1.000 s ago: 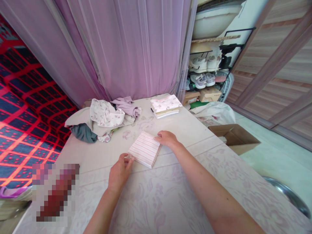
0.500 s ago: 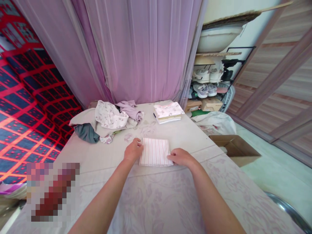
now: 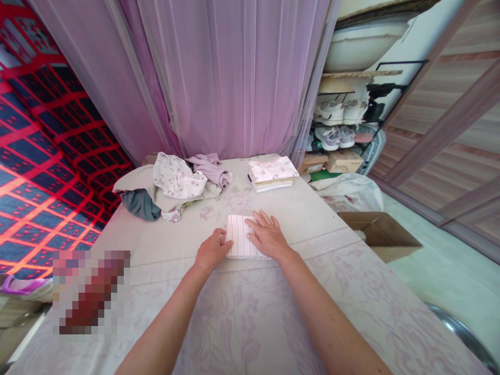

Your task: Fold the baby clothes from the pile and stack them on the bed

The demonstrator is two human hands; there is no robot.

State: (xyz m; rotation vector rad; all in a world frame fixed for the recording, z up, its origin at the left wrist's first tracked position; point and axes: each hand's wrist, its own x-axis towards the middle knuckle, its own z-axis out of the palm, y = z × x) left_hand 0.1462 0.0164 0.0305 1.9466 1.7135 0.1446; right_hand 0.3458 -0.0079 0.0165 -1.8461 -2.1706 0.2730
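A folded white garment with pink stripes point(image 3: 238, 234) lies flat on the bed in front of me. My left hand point(image 3: 211, 251) is at its left edge, thumb on top and fingers curled against the side, closed on that edge. Spread fingers of my right hand point(image 3: 270, 237) rest flat on the garment's right part and cover much of it. Farther back on the right is a stack of folded clothes point(image 3: 273, 172), a pink-and-white printed piece on top. Rumpled clothes point(image 3: 175, 182) in white, beige, mauve and dark green lie heaped at the back left.
A patterned bedsheet point(image 3: 242, 307) covers the bed. Purple curtains point(image 3: 234, 78) hang behind it. On the right are a shoe rack point(image 3: 339, 122), a white plastic bag point(image 3: 355, 190), an open cardboard box point(image 3: 383, 234) and a metal basin's rim point(image 3: 457, 330). Red-and-navy checked fabric point(image 3: 47, 156) hangs left.
My right hand has moved from the garment's right edge onto its top and opened flat. The left hand stays at the left edge, its thumb now over the cloth. The view has shifted slightly.
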